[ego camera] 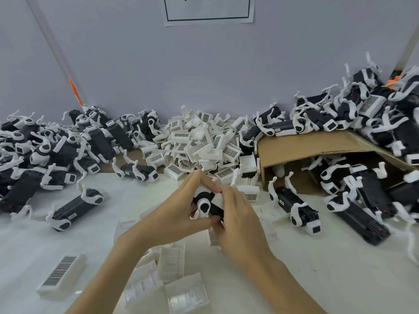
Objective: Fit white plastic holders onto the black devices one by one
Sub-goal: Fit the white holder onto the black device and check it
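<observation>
Closest to the person, some loose white holders (179, 277) lie on the white table (29, 245), and one more with a striped label (61, 274) lies off to the left side.

Just past them, both hands meet above the table. The left hand (172, 209) wraps its fingers around a black device (212, 207) and holds it up. The right hand (235, 214) pinches the same device from the other side, with its fingers curled on a white piece at the device's top. I cannot tell if that white piece is fully pushed on, because the fingers hide most of it.

I think the person is in the middle of fitting a holder onto this one device. The next move likely needs a firm push until the holder sits tight, with the left hand keeping the device steady. Then it can be put down and a new one picked up.

A bit farther away, black devices lie on the table at the left (77, 207) and at the right (297, 207). Behind the hands sits a big heap of white holders (199, 141). A brown cardboard box (317, 143) lies on its side at the right, with more devices spilling out. A large pile of devices (45, 146) fills the left side. At the very back is a pale wall (204, 64) with a paper sign (208, 10).
</observation>
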Tool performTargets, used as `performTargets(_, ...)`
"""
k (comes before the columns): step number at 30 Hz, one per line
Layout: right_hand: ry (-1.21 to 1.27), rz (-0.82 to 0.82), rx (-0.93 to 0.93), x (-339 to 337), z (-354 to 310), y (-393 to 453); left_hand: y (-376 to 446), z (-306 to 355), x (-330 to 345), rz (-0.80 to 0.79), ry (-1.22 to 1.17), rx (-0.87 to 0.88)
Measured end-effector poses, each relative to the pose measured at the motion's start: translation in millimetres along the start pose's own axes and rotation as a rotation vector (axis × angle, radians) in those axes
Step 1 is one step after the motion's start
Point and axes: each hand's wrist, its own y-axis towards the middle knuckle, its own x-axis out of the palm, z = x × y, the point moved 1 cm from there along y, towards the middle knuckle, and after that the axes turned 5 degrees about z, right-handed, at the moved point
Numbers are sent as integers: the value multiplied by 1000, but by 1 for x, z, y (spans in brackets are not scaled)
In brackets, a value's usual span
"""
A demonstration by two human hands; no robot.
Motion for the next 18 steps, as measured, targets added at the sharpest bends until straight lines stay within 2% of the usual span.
performTargets(6,3,26,14,4,-4,-2,-1,-1,-7,-19,-34,-45)
performTargets(12,13,-37,66,3,3,-1,-2,-2,-7,-26,-54,-50)
performTargets(18,44,-94,10,3,3,1,-1,-7,-9,-42,-59,-43)
